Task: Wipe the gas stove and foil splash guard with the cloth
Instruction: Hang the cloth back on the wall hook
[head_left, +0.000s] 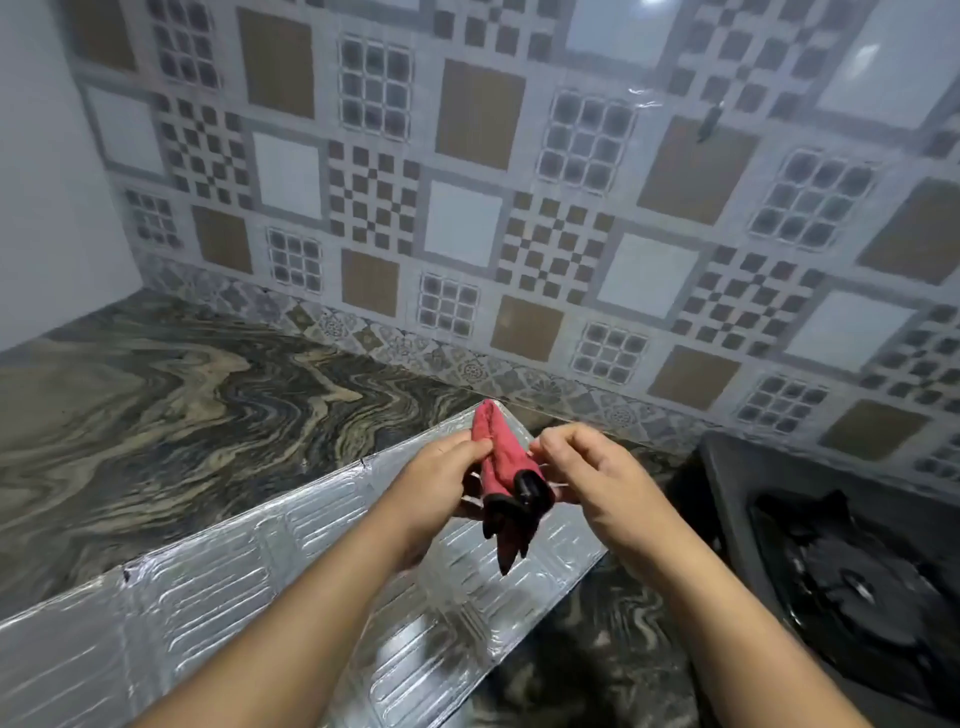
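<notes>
A red cloth with dark edging (503, 457) is bunched lengthwise and held in the air between both hands. My left hand (441, 480) pinches its left side and my right hand (587, 473) pinches its right side; a dark corner hangs down below them. Under the hands the silver embossed foil splash guard (218, 587) stands on the counter, running from the lower left up to the centre. The black gas stove (852, 582), with a burner and pan support, sits at the right edge, partly cut off.
A swirled dark marble counter (171, 410) stretches left and behind the foil guard. A patterned tile wall (519, 208) rises behind it, and a plain white wall (36, 182) closes the left corner.
</notes>
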